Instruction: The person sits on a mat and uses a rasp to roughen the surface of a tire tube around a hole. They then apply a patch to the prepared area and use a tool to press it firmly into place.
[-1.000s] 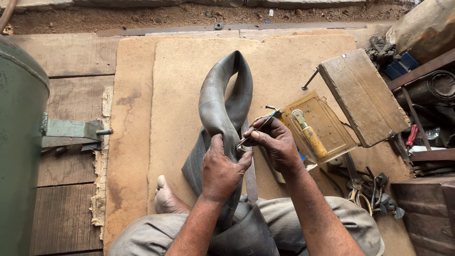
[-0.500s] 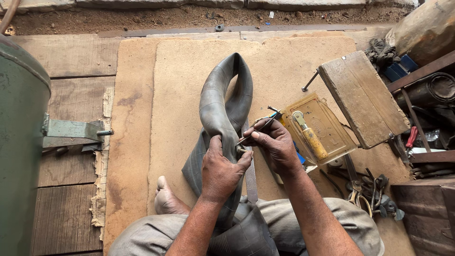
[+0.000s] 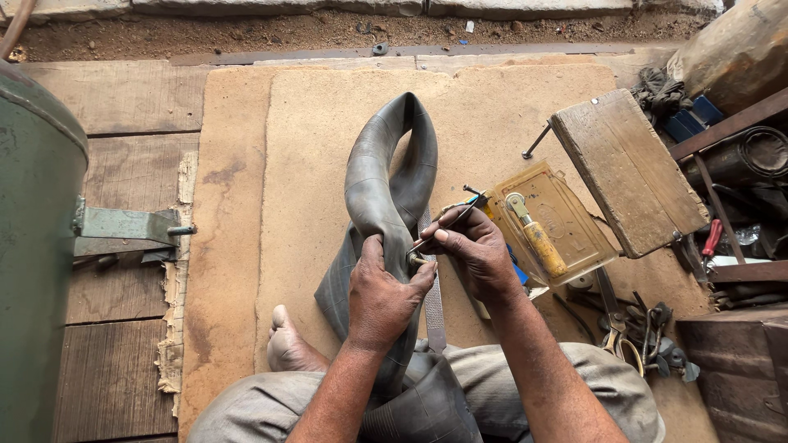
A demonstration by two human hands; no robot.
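A black rubber inner tube (image 3: 386, 180) lies folded on a tan board (image 3: 287, 164), its loop pointing away from me. My left hand (image 3: 382, 295) grips the tube near its valve and pinches it against my lap. My right hand (image 3: 472, 250) holds a thin metal tool (image 3: 447, 221) whose tip rests at the valve beside my left thumb. A flat metal file (image 3: 432, 299) lies under my hands on the tube. My bare foot (image 3: 287, 349) rests on the board to the left.
A green metal tank (image 3: 33, 246) with a bracket stands at the left. An open yellowish box (image 3: 558, 226) holds a roller tool with a yellow handle (image 3: 538, 238). A wooden block (image 3: 628, 168) and scattered tools (image 3: 640, 328) fill the right side. Bare soil runs along the far edge.
My right hand has shifted the thin tool slightly at the valve. My left hand and the tube stay where they were.
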